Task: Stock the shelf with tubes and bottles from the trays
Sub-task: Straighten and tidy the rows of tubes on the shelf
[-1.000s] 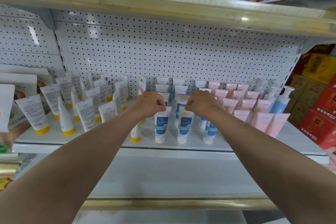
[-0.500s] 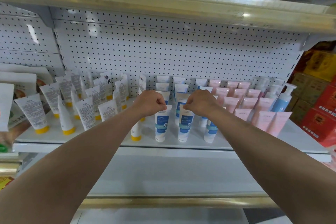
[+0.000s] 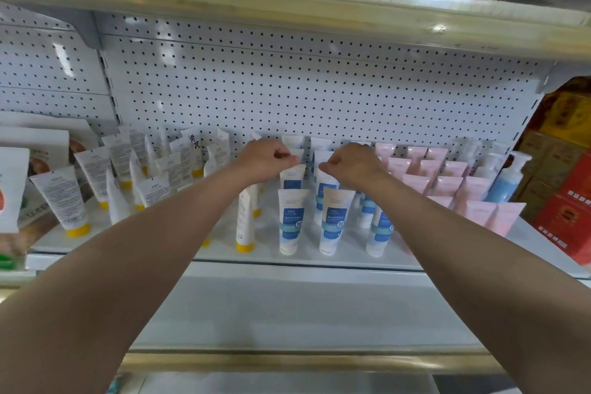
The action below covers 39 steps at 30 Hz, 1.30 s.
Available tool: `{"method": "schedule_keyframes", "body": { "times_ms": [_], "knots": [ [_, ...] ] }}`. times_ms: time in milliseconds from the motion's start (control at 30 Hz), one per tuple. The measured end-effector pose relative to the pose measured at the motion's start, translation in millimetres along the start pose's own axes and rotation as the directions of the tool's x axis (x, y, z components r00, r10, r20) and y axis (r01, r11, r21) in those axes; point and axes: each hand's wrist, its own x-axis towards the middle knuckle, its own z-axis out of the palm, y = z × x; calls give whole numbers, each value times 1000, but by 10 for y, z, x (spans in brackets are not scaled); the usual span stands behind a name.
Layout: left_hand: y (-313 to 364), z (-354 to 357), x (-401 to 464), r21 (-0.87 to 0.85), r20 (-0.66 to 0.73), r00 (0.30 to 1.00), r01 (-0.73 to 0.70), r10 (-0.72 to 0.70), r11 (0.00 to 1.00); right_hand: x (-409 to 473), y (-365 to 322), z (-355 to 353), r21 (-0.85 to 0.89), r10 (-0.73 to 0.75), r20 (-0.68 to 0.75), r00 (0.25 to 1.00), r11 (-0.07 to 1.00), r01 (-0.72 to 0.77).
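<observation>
Two white tubes with blue labels stand upright at the shelf's front, the left tube [image 3: 290, 221] and the right tube [image 3: 335, 224], with no hand on them. My left hand [image 3: 264, 160] hovers above and behind the left one, fingers curled, fingertips by the crimped top of a second-row blue tube [image 3: 292, 176]. My right hand [image 3: 353, 166] mirrors it over another second-row tube [image 3: 323, 184]. I see nothing pinched in either hand. More blue tubes stand behind, partly hidden by my hands.
White tubes with yellow caps [image 3: 64, 201] fill the shelf [image 3: 224, 249] to the left, and pink tubes [image 3: 447, 184] fill the right. A blue pump bottle [image 3: 508, 181] stands far right by red boxes [image 3: 566, 221]. An upper shelf [image 3: 287, 0] overhangs. No trays are in view.
Both hands have let go of the tops of the two front blue tubes and risen a little toward the back. The two tubes stay standing where they were.
</observation>
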Motion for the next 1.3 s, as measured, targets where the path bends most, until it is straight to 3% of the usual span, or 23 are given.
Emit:
{"method": "schedule_keyframes", "body": {
  "times_ms": [200, 500, 900, 1100, 1300],
  "knots": [
    [-225, -418, 208, 69, 37, 998, 48, -51, 996, 293, -258, 8, 116, -17, 1, 1000, 993, 17],
    [-1050, -1015, 750, -21, 165, 953, 260, -253, 965, 937, -831, 206, 211, -35, 28, 999, 977, 28],
    [-1629, -953, 1562, 131, 338, 871, 333, -358, 934, 1821, -1404, 541, 229, -18, 115, 993, 973, -9],
    [-1819, -796, 1832, 175, 380, 860, 294, -340, 940, 2138, -1429, 753, 137, 39, 87, 995, 989, -51],
    [-1882, -709, 1936, 204, 290, 923, 199, -254, 958, 2302, -1354, 818, 87, 76, 54, 996, 993, -80]
  ]
}}
